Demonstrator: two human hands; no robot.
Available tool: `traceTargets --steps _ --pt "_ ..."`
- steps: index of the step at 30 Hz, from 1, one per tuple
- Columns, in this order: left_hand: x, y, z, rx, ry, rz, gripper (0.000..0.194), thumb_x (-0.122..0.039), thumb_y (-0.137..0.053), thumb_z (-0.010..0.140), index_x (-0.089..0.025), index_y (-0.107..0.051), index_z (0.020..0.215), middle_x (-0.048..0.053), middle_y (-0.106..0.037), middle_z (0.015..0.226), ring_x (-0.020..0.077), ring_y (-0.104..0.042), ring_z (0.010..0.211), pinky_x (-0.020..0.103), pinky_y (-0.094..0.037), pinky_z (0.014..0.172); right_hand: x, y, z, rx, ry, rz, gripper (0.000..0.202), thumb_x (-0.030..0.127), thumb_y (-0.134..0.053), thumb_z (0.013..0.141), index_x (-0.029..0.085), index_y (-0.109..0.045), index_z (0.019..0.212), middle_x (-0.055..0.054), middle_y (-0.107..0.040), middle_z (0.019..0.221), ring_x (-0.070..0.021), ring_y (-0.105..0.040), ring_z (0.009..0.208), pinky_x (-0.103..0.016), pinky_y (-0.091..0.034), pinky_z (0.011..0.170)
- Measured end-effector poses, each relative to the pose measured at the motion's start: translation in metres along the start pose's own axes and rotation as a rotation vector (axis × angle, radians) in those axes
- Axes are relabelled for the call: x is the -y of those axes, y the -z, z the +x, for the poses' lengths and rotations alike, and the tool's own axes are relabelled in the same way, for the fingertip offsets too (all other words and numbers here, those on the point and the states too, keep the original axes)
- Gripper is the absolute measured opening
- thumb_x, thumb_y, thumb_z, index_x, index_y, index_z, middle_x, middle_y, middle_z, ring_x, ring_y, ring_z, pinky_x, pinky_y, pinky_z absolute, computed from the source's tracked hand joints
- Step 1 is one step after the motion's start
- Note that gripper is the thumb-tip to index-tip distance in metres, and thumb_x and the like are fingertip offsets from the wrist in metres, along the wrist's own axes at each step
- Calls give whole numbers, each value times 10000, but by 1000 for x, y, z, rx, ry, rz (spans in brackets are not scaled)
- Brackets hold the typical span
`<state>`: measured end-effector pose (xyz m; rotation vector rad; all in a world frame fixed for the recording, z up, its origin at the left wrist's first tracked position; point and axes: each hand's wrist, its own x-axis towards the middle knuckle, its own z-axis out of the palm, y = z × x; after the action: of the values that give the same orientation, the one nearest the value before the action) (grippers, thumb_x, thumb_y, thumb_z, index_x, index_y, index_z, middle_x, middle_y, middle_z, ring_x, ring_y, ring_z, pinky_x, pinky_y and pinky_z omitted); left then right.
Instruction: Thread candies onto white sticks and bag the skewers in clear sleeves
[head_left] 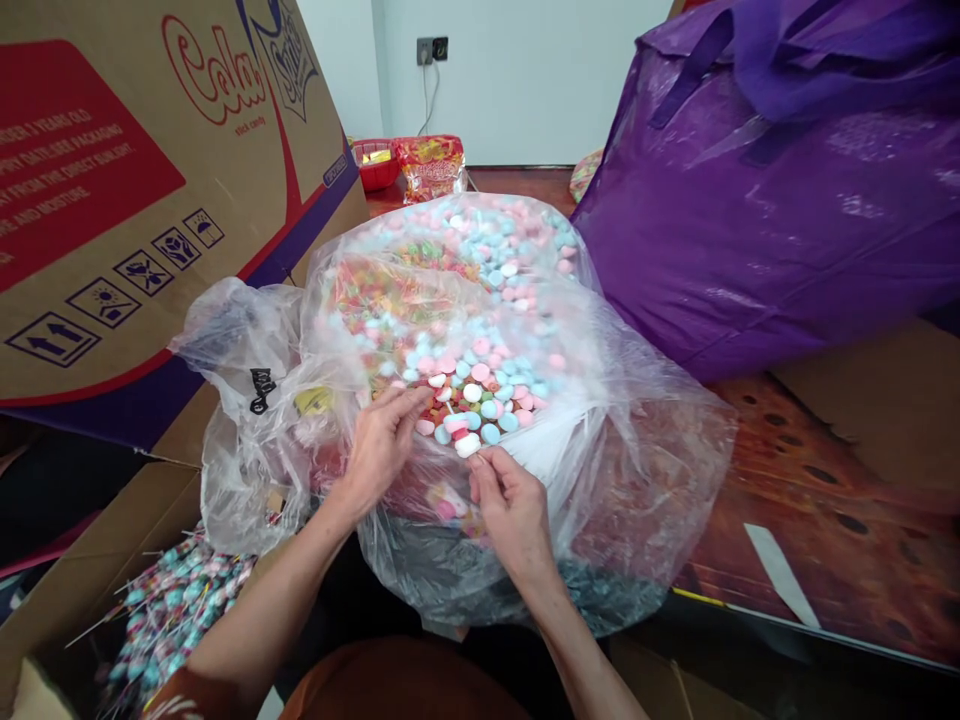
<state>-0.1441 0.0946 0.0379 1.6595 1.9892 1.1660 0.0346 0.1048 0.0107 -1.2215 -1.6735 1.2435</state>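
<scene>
One candy stick point(465, 440) was above the near part of one large clear bag point(637, 450), its long axis slanting from near right to far left, bare tip pointing far. One right hand point(515, 508) had thumb and forefinger pinched together on its near end. One left hand point(382, 440) reached in from the left; whether its fingers gripped anything could not be told. The pastel marshmallows point(508, 421) were too many to count.

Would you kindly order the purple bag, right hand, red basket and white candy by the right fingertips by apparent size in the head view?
Largest to smallest:
Purple bag
Right hand
Red basket
White candy
</scene>
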Motion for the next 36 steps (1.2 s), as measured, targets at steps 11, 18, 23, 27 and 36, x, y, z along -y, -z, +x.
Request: traceTargets --steps 11,18,23,27,36 --pt "-4 4 21 234 17 633 235 -215 -525 944 -209 -736 1045 84 -680 987 228 -652 930 296 -477 733 -8 1 -7 17 2 -13 306 385 -450 940 200 -528 708 55 -422 562 -98 -396 508 -219 -305 503" --pt "3 -1 24 166 -112 476 229 -208 -513 955 -188 -730 1025 76 -665 950 206 -623 912 292 -472 795 -11 4 -8 34 -35 37 309 403 -467 938 205 -519 707 59 -415 561 -96 -431 491 -210 -329 488" --pt "4 -4 34 205 -75 511 252 -182 -501 946 -180 -743 1016 78 -628 912 196 -608 834 279 -464 738 -10 4 -9 22 -44 59 293 401 -473 933 201 -556 735 57 -417 569 -102 -434 506 -205 -363 496" --pt "9 -3 36 131 -43 485 287 -181 -464 959 -181 -744 1018 69 -595 878 185 -592 788 273 -463 718 -13 5 -10 20 -33 48 302 403 -476 933 199 -560 728 57 -425 560 -100 -423 503 -204 -366 499" --pt "10 -3 40 234 -88 619 342 -165 -419 952 -201 -680 1170 100 -582 1010 205 -606 873 283 -488 737 -16 3 -10 41 -48 56 314 419 -471 939 203 -543 724 60 -419 550 -93 -437 462 -195 -350 455"
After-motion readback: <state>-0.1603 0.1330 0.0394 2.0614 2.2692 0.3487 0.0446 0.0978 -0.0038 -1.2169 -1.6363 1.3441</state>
